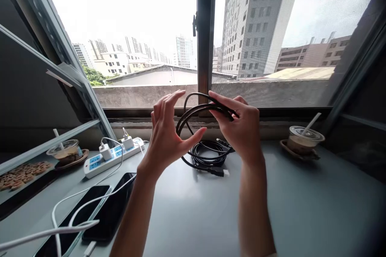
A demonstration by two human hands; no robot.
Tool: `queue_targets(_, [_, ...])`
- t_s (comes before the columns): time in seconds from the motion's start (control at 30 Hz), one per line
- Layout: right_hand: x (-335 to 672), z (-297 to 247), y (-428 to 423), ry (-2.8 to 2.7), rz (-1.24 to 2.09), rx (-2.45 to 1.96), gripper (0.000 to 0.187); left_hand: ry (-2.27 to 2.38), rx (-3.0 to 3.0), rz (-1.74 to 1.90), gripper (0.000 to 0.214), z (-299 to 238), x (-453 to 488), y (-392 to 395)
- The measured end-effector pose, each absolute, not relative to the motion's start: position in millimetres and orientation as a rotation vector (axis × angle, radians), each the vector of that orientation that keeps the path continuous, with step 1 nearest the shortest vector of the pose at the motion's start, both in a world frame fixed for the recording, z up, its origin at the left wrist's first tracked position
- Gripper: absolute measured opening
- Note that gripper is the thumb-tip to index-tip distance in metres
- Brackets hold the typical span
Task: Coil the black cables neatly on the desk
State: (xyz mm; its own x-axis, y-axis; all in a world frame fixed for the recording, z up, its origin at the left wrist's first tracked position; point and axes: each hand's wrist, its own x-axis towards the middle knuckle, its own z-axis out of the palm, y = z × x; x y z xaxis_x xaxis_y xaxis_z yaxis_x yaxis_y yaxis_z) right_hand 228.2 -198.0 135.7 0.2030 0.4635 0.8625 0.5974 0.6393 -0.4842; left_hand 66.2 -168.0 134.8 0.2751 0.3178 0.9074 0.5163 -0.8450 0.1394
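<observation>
My right hand (241, 126) is closed around loops of a black cable (196, 113), held up above the grey table (301, 204). My left hand (167, 132) is raised beside the loops with its fingers spread apart; its thumb reaches toward the lower edge of the loops. The remaining length of that black cable lies in a coil (208, 153) on the table just behind my hands, with a plug end (221, 172) pointing right.
A white power strip (113, 156) with chargers sits at the left, white cords running to two phones (90, 213). Iced drinks with straws stand at far left (64, 152) and right (303, 138). A tray of biscuits (22, 174) is at the left edge. The window is behind.
</observation>
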Motion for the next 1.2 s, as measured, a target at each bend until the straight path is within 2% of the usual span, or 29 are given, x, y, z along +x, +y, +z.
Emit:
queue_targets(0.1, [220,138,-209,-1.454,-0.147,-0.839,0.032,-0.811,-2.393,-1.667,0.059,127,69,-147])
queue_targets(0.23, [219,140,-217,-1.477,-0.127,-0.769,0.029,-0.831,-2.299,-2.004,0.055,121,70,-128])
queue_targets(0.3, [221,140,-214,-1.468,-0.057,-0.729,0.027,-0.83,-2.339,-2.115,0.038,123,69,-126])
queue_targets(0.37, [222,139,-205,-1.441,0.022,-0.682,0.024,-0.86,-2.359,-2.265,0.009,124,66,-126])
queue_targets(0.5, [219,134,-179,-1.42,0.086,-0.764,0.028,-1.029,-2.227,-2.772,0.039,128,62,-130])
queue_targets(0.63, [212,133,-169,-1.411,0.139,-0.875,0.028,-1.013,-2.064,-3.134,0.046,135,58,-140])
queue_targets(0.8, [214,136,-183,-1.374,0.411,-0.802,0.038,-0.992,-2.251,-3.086,0.047,135,58,-141])
queue_targets(0.93, [220,138,-191,-1.267,0.548,-0.754,0.037,-1.351,-2.629,-2.695,0.038,122,66,-123])
queue_targets(1.0, [222,138,-191,-1.193,0.557,-0.75,0.036,-1.505,-2.751,-2.62,0.033,118,71,-116])
queue_targets(1.07, [223,138,-189,-1.156,0.522,-0.769,0.035,-1.514,-2.756,-2.763,0.035,117,75,-115])
queue_targets(1.2, [229,135,-178,-1.216,0.296,-0.903,0.032,-1.24,-2.515,-3.189,0.05,127,70,-126])
